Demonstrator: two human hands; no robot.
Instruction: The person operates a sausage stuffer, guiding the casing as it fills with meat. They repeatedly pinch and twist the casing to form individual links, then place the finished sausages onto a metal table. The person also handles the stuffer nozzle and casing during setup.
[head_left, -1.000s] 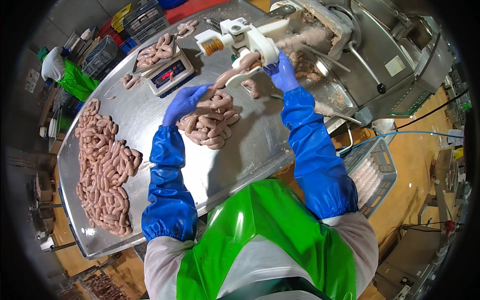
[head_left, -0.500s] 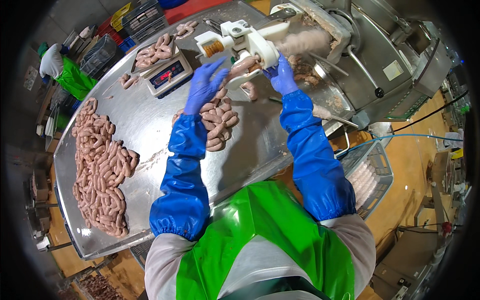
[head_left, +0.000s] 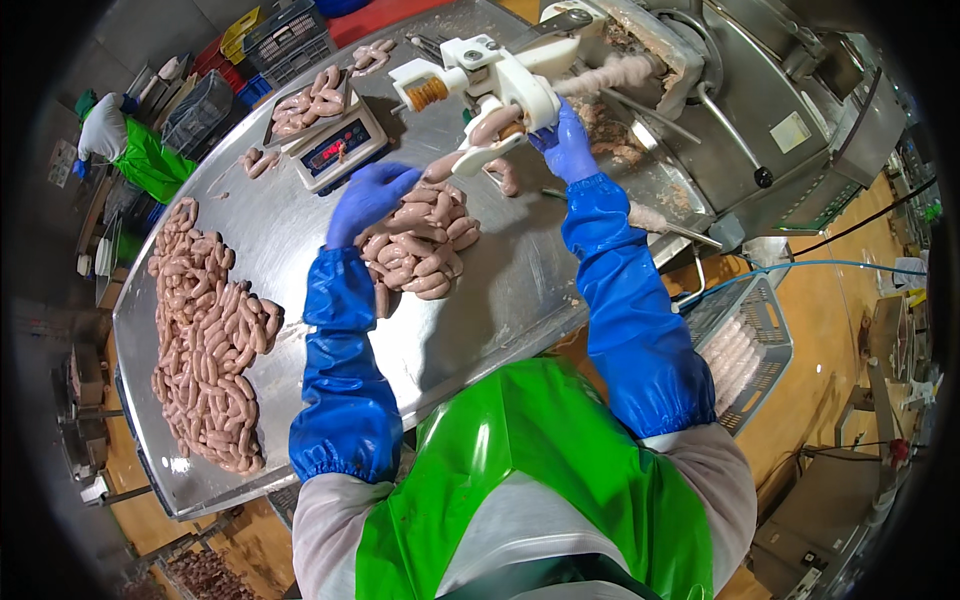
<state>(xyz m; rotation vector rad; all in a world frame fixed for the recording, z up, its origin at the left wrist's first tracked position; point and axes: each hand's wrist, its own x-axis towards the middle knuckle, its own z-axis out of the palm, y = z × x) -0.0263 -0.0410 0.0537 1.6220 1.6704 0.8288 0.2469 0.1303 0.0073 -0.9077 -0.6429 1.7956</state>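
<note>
A white plastic linking head (head_left: 530, 95) of a sausage stuffer stands over the far middle of the steel table, with a fresh sausage (head_left: 496, 124) coming out of it. From there a further link (head_left: 441, 166) leads to the fingertips of my left hand (head_left: 370, 198), which are closed at its end; the exact grip is partly hidden. Beneath lies a pile of pale pink sausages (head_left: 425, 245). My right hand (head_left: 566, 148) grips the lower right side of the head, its fingertips partly behind it. Pale gathered casing (head_left: 615, 76) sits on the tube behind.
A long heap of linked sausages (head_left: 205, 350) covers the table's left side. Farther back stands a scale (head_left: 340, 150) with a tray of sausages (head_left: 308, 103). The steel machine (head_left: 790, 140) fills the right. A grey crate (head_left: 745, 350) holds casings. A co-worker (head_left: 130, 145) is far left.
My left hand has moved left and down, and its spread fingers have come together. The sausage strand now stretches toward it. My right hand stays at the head; the casing behind looks thinner.
</note>
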